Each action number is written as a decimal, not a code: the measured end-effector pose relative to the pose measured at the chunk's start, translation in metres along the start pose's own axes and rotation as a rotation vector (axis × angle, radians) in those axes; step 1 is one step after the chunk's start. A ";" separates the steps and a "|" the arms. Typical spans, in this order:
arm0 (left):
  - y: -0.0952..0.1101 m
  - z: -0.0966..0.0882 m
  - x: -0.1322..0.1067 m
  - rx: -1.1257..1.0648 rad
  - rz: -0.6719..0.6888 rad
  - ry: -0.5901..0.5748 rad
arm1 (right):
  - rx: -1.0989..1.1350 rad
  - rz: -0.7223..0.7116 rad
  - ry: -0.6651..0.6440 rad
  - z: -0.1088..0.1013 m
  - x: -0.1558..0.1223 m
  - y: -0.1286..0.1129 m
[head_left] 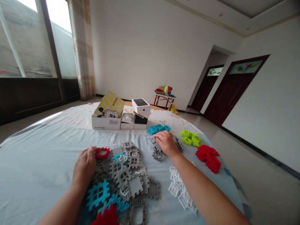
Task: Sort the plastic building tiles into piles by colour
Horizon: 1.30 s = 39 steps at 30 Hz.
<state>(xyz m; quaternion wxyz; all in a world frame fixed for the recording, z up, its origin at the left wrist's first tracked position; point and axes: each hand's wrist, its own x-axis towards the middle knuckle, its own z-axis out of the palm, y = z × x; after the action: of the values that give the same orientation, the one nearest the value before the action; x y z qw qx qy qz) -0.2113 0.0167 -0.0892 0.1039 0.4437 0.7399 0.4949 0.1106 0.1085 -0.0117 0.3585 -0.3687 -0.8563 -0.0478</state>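
At the left edge of a mixed heap of interlocking plastic building panels [134, 184], mostly grey, my left hand [84, 164] has its fingers closed at the rim of a red square building panel [103, 153]. Blue window panels [97, 194] and a red piece [107, 216] lie at the heap's near side. My right hand [166, 143] reaches over a smaller pile of grey panels [158, 153], just in front of a blue pile [159, 128]. Its fingers are drawn together, and whatever is between them is hidden.
White lattice pieces [180, 189] lie under my right forearm. Yellow-green pieces [191, 138] and red pieces [208, 157] form piles toward the table's right edge. Behind stand a yellow-lidded box [106, 122] and a white phone box [142, 107] on other boxes.
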 end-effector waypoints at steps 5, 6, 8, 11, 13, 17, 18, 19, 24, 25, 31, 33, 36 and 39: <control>0.000 0.000 0.001 0.020 0.004 -0.007 | -0.242 0.076 0.004 -0.017 -0.016 0.047; 0.000 -0.001 0.001 0.020 0.005 -0.005 | -0.270 0.083 -0.015 -0.018 -0.020 0.052; 0.002 -0.001 0.001 0.017 0.007 -0.003 | -0.290 0.093 -0.036 -0.019 -0.029 0.056; 0.004 -0.001 0.000 0.001 0.014 0.000 | -0.231 0.080 -0.020 -0.017 -0.040 0.049; 0.005 -0.001 0.000 -0.005 0.014 0.007 | -0.161 0.060 0.002 -0.016 -0.046 0.035; 0.005 0.000 -0.001 0.006 0.010 0.020 | 0.011 0.024 -0.029 -0.014 -0.056 -0.004; 0.005 0.000 -0.001 0.006 0.012 0.022 | 0.057 0.016 -0.056 -0.014 -0.059 -0.015; 0.005 0.000 -0.002 0.006 0.015 0.023 | 0.104 0.008 -0.088 -0.015 -0.062 -0.025; 0.008 -0.003 -0.005 0.014 0.030 0.026 | 0.299 -0.061 -0.281 -0.020 -0.074 -0.066; 0.008 -0.004 -0.005 0.017 0.026 0.026 | 0.321 -0.079 -0.316 -0.019 -0.075 -0.071; 0.011 -0.007 -0.006 0.018 0.005 0.016 | 0.369 -0.154 -0.385 -0.004 -0.081 -0.087; 0.010 -0.008 -0.005 0.018 -0.001 0.015 | 0.386 -0.176 -0.366 -0.002 -0.082 -0.090; 0.009 -0.009 -0.005 0.015 -0.005 0.009 | 0.387 -0.168 -0.313 -0.009 -0.078 -0.087; 0.011 -0.010 -0.005 0.016 -0.019 0.013 | 0.318 -0.076 -0.212 -0.019 -0.068 -0.068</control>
<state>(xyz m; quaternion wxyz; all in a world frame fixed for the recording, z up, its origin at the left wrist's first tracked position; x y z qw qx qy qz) -0.2081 0.0076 -0.0769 0.1002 0.4343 0.7485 0.4910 0.1090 0.0121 -0.0295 0.3180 -0.2778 -0.8993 0.1138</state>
